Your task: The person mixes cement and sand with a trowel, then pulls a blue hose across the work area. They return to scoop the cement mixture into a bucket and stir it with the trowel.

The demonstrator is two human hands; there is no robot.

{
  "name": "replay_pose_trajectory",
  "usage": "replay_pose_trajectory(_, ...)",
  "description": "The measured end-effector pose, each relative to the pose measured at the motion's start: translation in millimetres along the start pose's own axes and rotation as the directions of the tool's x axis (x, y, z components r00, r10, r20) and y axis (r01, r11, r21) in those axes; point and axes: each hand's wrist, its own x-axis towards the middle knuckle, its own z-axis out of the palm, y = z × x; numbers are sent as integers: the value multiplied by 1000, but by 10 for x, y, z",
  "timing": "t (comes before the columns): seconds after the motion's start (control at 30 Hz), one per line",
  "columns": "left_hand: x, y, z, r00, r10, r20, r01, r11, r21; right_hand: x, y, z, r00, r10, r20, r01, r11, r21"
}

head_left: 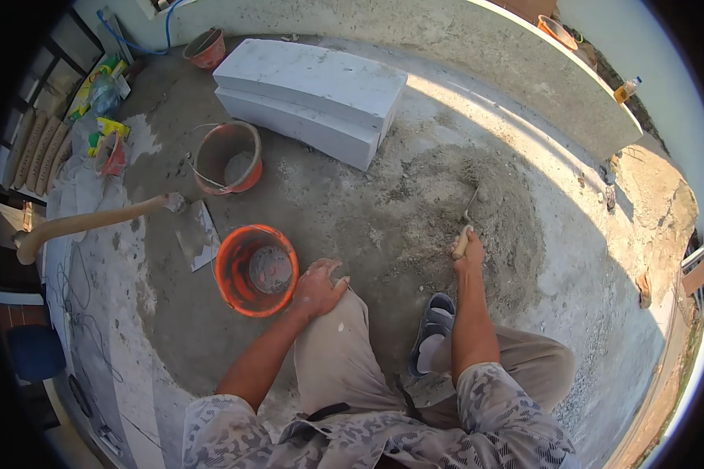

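My right hand (pixel 469 254) is closed around the wooden handle of a trowel (pixel 463 241). The blade points away from me into a heap of grey sand or mortar mix (pixel 497 207) and is partly hidden in it. My left hand (pixel 319 289) lies on my bent knee with its fingers stretched out, holding nothing. Just left of that hand stands an orange bucket (pixel 227 275) with grey residue inside. Next to the bucket is a flat metal blade (pixel 197 237), close to the end of a curved wooden handle (pixel 102 221).
White blocks (pixel 309 74) are stacked beyond the heap, before a low wall (pixel 508 55). A second bucket (pixel 250 176) stands left of them, and another (pixel 206 51) farther back. Filled sacks (pixel 39 152) and a loose cable (pixel 86 320) are at the left. A bottle (pixel 626 90) stands on the wall.
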Motion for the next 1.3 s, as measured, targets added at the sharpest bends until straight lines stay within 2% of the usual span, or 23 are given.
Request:
replay_pose_trajectory(0.1, 43, -90, 54, 1000, 31, -3, -31, 999, 22, -126, 151, -212, 998, -12, 56, 12, 1000, 10)
replay_pose_trajectory(0.17, 17, -24, 13, 1000, 0, -13, -1, 999, -40, -346, 360, -85, 995, -86, 56, 91, 992, -86)
replay_pose_trajectory(0.27, 20, -28, 29, 999, 20, -28, -21, 998, -53, -721, 537, 221, 998, 57, -30, -63, 964, -260)
replay_pose_trajectory(0.4, 51, -86, 96, 996, 36, -87, -40, 998, -56, -871, 705, 316, 984, -18, 175, 109, 843, -526)
replay_pose_trajectory(0.47, 27, -100, 83, 997, 36, -68, -41, 997, -66, -959, 803, 338, 958, -15, 286, 186, 790, -584)
replay_pose_trajectory(0.5, 10, -112, 87, 997, 33, -74, -38, 997, -61, -832, 924, 296, 957, 33, 287, 165, 753, -637)
replay_pose_trajectory(0.6, 32, -84, 92, 995, 32, -99, -38, 997, -60, -391, 1335, -1, 961, 33, 275, 217, 528, -821)
replay_pose_trajectory(0.63, 11, -65, 76, 995, 22, -98, -29, 997, -66, -316, 1507, -130, 926, -146, 349, 378, 406, -832)
replay_pose_trajectory(0.7, -10, -70, 61, 994, 12, -106, -19, 998, -60, -289, 1832, -390, 738, -449, 505, 598, 87, -797)
replay_pose_trajectory(0.8, -24, -50, 63, 993, 7, -114, -11, 999, -37, -337, 1900, -532, 938, -155, 310, 344, 319, -883)
replay_pose_trajectory(0.97, 8, -84, 83, 994, 2, -113, -3, 1000, -9, -502, 1839, -443, 952, -126, 280, 305, 268, -914)
replay_pose_trajectory(1.03, -29, 19, -34, 995, -33, -97, 30, 999, -33, -271, 1974, -528, 953, -84, 292, 303, 317, -898)
replay_pose_trajectory(1.07, -19, 20, -6, 992, -32, -118, 30, 999, -22, -357, 1926, -473, 957, -124, 263, 288, 269, -919)
replay_pose_trajectory(1.17, 31, -49, 58, 990, -11, -142, 12, 1000, 9, -467, 1766, -368, 980, -19, 196, 192, 303, -934)
replay_pose_trajectory(1.27, 49, -13, 46, 991, -24, -132, 26, 1000, 13, -613, 1590, -226, 990, -25, 140, 142, 196, -970)
replay_pose_trajectory(1.3, 69, 5, 32, 992, -30, -127, 32, 999, 15, -639, 1546, -138, 989, -79, 128, 141, 193, -971)
